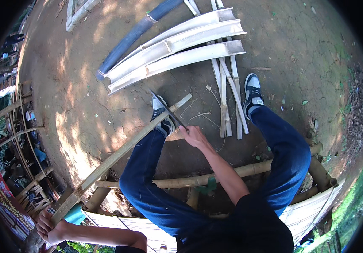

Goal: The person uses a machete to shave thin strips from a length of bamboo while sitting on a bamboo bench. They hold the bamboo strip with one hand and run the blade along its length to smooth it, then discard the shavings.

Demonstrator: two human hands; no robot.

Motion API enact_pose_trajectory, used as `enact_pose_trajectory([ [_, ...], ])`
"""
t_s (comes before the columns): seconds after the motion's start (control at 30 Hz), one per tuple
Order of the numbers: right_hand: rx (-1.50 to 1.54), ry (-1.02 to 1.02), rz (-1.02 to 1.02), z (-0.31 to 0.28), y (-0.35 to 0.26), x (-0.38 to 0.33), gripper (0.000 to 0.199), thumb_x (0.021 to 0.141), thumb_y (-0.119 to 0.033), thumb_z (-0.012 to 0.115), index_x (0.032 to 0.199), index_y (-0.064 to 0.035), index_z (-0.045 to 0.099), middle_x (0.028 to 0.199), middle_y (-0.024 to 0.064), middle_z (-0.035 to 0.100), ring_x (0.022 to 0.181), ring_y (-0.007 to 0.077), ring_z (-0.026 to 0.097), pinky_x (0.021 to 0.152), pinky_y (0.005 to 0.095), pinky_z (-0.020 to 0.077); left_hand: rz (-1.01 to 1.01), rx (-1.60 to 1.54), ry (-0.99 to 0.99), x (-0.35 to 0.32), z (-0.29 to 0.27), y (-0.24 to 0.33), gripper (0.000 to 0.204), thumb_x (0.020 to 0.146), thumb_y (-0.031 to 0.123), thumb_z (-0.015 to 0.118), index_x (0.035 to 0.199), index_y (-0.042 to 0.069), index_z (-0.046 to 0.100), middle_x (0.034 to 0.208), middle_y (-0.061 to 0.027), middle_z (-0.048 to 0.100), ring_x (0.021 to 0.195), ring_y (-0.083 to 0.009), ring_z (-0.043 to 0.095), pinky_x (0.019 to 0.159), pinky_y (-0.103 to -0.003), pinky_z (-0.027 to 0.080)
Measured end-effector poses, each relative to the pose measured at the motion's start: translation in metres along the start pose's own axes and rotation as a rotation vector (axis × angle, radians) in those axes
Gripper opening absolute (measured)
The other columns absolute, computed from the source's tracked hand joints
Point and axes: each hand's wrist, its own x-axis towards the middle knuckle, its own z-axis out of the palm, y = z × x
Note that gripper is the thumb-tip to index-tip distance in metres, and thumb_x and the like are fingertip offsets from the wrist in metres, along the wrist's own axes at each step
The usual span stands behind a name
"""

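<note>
My left hand [51, 229], at the lower left, is closed round the near end of a long bamboo strip [120, 152]. The strip slants up and away to the right, passing over my left thigh and shoe. In my right hand [192, 135] is the handle of a knife [169, 111] with a long dark blade. Its blade crosses the strip close to the far end, above my left shoe [163, 118]. Whether the edge bites into the bamboo is too small to tell.
Split bamboo halves [181, 44] lie ahead across thin bamboo strips [225, 101]. Beside them is a dark bamboo pole [137, 36]. I sit on a bamboo bench [316, 206] with a front rail [198, 181]. A printed banner [8, 202] and bamboo fence [21, 139] stand left.
</note>
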Motion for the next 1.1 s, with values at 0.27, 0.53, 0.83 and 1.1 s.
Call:
enact_pose_trajectory([
  [0.27,0.069,0.033,-0.256,0.003,-0.002,-0.003,0.051,0.09,-0.045,0.05,0.092,0.0031,0.067,0.077,0.0279,0.063,0.082,0.0415,0.063,0.074,0.0455,0.0482,0.126,0.173,0.218,-0.022,0.041,-0.007,0.033,0.08,0.014,0.042,0.057,0.019,0.019,0.052,0.003,0.014,0.044,-0.0118,0.016,0.052,-0.029,0.023],
  [0.53,0.022,-0.053,-0.068,-0.001,-0.02,0.006,0.06,0.09,-0.051,0.046,0.089,0.0048,0.067,0.074,0.0269,0.063,0.079,0.0405,0.065,0.072,0.045,0.0498,-0.008,-0.006,-0.018,0.008,-0.011,0.0,0.033,0.08,0.014,0.043,0.057,0.019,0.02,0.052,0.0027,0.016,0.044,-0.0118,0.017,0.052,-0.029,0.023],
  [0.83,-0.048,0.122,0.04,0.002,0.023,0.012,0.057,0.089,-0.05,0.048,0.092,0.0031,0.067,0.081,0.0263,0.065,0.086,0.0406,0.063,0.076,0.0458,0.0493,-0.048,-0.074,-0.095,0.009,-0.001,0.0,0.033,0.078,0.013,0.044,0.057,0.019,0.019,0.052,0.0025,0.016,0.044,-0.0118,0.018,0.052,-0.03,0.025],
  [1.1,-0.073,-0.03,0.2,-0.044,0.013,0.009,0.065,0.088,-0.061,0.043,0.098,-0.0016,0.068,0.082,0.0237,0.066,0.09,0.0384,0.064,0.079,0.0456,0.0497,-0.116,-0.13,-0.098,0.019,-0.028,0.007,0.033,0.077,0.013,0.043,0.055,0.02,0.02,0.05,0.002,0.018,0.041,-0.0124,0.018,0.05,-0.032,0.025],
])
